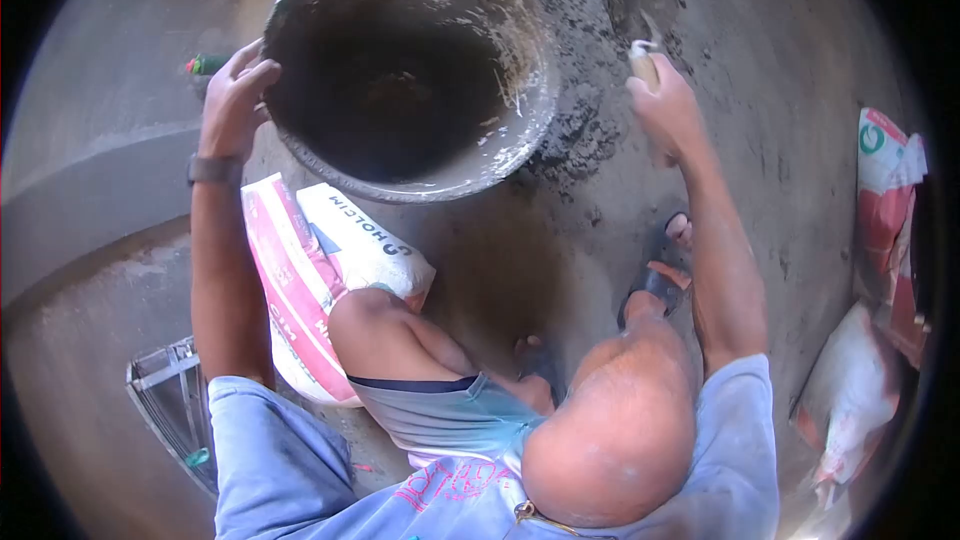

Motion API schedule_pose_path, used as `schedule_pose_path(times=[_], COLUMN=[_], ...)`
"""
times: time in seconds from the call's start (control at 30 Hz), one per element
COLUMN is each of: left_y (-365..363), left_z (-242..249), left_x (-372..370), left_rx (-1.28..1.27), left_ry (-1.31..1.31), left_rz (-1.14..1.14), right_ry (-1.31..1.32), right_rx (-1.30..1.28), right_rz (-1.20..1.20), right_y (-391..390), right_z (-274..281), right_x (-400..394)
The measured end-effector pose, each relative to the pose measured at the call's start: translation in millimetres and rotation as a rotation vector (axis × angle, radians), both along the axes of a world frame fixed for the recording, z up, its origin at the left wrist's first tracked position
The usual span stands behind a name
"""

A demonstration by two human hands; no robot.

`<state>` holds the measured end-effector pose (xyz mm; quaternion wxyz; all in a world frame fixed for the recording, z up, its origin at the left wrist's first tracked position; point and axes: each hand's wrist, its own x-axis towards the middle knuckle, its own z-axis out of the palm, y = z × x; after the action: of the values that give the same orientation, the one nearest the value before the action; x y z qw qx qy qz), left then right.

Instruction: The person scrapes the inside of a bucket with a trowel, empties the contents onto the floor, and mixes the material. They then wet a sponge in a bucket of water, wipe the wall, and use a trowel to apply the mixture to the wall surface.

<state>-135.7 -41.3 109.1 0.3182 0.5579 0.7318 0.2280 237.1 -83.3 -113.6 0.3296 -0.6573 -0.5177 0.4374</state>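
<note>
So the big round basin (530, 130) sits between my hands, and my left hand (236, 95) is clamped on its rim, fingers curled over the edge. The grey mortar (590, 125) lies on the floor beside the basin, just left of my right hand (668, 110). Red-and-white bag (292, 290) is below my left hand. Smallest bit: my right hand's closed around the pale handle (643, 67) of a tool, far end's hard to make out.
</note>
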Motion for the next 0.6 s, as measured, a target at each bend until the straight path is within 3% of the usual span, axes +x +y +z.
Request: schedule_pose_path(times=[0.2, 0.27, 0.3, 0.37, 0.43, 0.5, 0.57, 0.6], left_y=[12, 27, 33, 30, 32, 36, 42, 43], left_z=[2, -15, -24, -30, -36, -40, -42, -43], left_x=[19, 23, 29, 45, 61, 71, 74, 81], left_rx=[0.288, 0.309, 0.312, 0.288, 0.305, 0.341, 0.244, 0.253], left_ry=[0.023, 0.015, 0.030, 0.003, -0.004, 0.100, 0.187, 0.166], left_rz=[-0.084, -0.143, -0.239, -0.309, -0.328, -0.471, -0.486, -0.492], right_ry=[0.019, 0.027, 0.004, -0.253, -0.340, -0.421, -0.590, -0.630], right_rx=[0.169, -0.142, -0.151, 0.116, 0.019, 0.179, 0.101, 0.149], right_rz=[0.325, 0.512, 0.532, 0.714, 0.817, 0.843, 0.999, 0.964], right_y=[-39, -33, -24, -19, -2, 13, 39, 48], right_z=[105, 138, 138, 113, 96, 77, 73, 69], right_x=[39, 34, 24, -4, -39, -74, -107, -120])
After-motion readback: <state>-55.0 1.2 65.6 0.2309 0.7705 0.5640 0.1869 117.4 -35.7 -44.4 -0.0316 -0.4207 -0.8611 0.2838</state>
